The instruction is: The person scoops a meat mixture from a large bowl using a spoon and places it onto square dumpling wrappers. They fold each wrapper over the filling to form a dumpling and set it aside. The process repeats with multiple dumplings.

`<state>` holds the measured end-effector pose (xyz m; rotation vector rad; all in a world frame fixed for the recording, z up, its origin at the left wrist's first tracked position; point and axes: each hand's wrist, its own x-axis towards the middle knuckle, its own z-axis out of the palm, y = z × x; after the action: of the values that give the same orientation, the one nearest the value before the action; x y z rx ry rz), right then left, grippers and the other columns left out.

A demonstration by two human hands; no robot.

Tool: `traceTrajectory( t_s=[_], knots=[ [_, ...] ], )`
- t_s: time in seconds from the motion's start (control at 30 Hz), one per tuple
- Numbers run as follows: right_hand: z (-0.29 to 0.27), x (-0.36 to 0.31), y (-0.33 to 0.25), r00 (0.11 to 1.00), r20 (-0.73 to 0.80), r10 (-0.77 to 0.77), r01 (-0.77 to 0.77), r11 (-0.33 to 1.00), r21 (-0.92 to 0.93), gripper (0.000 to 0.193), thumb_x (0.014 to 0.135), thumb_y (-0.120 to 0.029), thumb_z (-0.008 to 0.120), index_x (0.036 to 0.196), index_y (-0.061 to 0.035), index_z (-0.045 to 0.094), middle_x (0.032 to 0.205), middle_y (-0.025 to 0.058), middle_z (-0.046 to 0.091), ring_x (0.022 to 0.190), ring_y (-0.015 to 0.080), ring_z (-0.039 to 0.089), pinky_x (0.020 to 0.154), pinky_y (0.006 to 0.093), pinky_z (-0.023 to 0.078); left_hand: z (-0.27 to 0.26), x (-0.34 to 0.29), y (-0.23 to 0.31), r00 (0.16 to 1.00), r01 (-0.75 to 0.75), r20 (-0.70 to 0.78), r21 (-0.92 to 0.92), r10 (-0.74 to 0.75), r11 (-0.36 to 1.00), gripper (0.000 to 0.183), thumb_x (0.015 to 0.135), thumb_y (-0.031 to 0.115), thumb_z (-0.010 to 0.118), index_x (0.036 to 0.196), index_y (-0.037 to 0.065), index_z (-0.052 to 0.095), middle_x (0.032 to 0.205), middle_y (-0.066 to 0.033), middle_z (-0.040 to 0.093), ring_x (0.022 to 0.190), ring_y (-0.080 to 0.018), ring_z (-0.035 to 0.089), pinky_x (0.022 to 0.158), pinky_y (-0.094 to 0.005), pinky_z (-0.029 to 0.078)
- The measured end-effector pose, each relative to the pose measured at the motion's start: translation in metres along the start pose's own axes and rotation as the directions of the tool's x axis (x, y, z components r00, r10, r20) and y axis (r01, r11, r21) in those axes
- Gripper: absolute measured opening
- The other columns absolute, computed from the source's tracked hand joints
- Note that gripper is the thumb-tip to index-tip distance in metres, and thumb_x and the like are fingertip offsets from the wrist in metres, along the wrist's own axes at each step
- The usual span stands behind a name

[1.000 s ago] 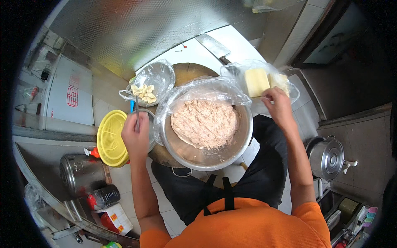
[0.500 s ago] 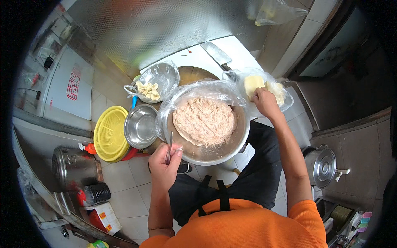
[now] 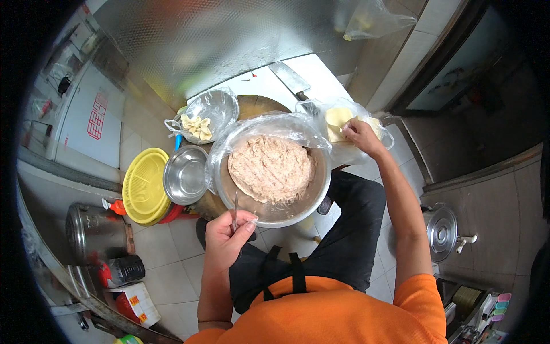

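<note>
My left hand (image 3: 228,236) is closed around a thin metal utensil (image 3: 235,209), near the front rim of a large steel bowl (image 3: 281,218). Pale pink minced meat filling (image 3: 272,169) is heaped inside that bowl, and clear plastic covers its far rim. To the right, stacked pale dough wrappers (image 3: 337,118) lie in an open plastic bag (image 3: 344,153). My right hand (image 3: 362,135) is there, its fingers pinched at the edge of a wrapper. Several folded wontons (image 3: 196,126) rest at the back left in a plastic-lined container (image 3: 222,106).
Behind the bowl is a round wooden board (image 3: 258,104), with a cleaver (image 3: 290,77) on the white surface beyond. An empty steel bowl (image 3: 186,175) and a yellow colander (image 3: 143,186) are on the left. A lidded steel pot (image 3: 441,232) stands at right.
The whole view has shifted slightly, moving the scene left. My right hand has turned a little, with its fingers at the wrappers. The left hand keeps hold of the utensil.
</note>
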<state>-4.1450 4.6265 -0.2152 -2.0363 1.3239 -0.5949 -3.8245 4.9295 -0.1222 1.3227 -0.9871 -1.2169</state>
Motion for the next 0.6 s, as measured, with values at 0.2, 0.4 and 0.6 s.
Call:
traceTrajectory(
  t_s=[0.2, 0.4, 0.6],
  knots=[
    [0.01, -0.005, 0.01, 0.941, -0.328, 0.082, 0.021, 0.955, 0.297, 0.023, 0.093, -0.021, 0.058, 0.093, 0.0014, 0.065, 0.09, 0.0106, 0.069, 0.082, 0.0204, 0.062, 0.079, 0.0345, 0.048, 0.002, -0.002, 0.001, 0.999, 0.033, 0.035, -0.073, -0.031, 0.997, 0.012, 0.091, -0.002, 0.064, 0.103, -0.003, 0.067, 0.083, 0.0001, 0.064, 0.073, -0.004, 0.056, 0.066, -0.0202, 0.045],
    [-0.011, -0.026, -0.017, 0.933, -0.115, 0.341, 0.01, 0.294, 0.956, 0.028, 0.093, -0.019, 0.055, 0.113, -0.0005, 0.062, 0.116, 0.0117, 0.064, 0.107, 0.0226, 0.058, 0.096, 0.036, 0.044, 0.006, -0.005, 0.003, 0.985, 0.143, 0.116, -0.161, -0.125, 0.977, 0.011, 0.092, -0.001, 0.063, 0.103, -0.002, 0.067, 0.08, 0.0027, 0.06, 0.069, -0.0029, 0.051, 0.061, -0.0191, 0.04],
    [0.016, -0.116, -0.092, 0.986, 0.1, 0.135, -0.029, -0.449, 0.893, 0.047, 0.093, -0.016, 0.05, 0.137, 0.0012, 0.048, 0.143, 0.0201, 0.051, 0.136, 0.036, 0.045, 0.116, 0.0548, 0.034, 0.034, -0.003, -0.017, 0.931, 0.324, 0.285, -0.357, -0.228, 0.876, 0.019, 0.096, 0.004, 0.059, 0.114, 0.0, 0.063, 0.08, 0.0046, 0.053, 0.058, -0.0001, 0.041, 0.049, -0.017, 0.029]
  ],
)
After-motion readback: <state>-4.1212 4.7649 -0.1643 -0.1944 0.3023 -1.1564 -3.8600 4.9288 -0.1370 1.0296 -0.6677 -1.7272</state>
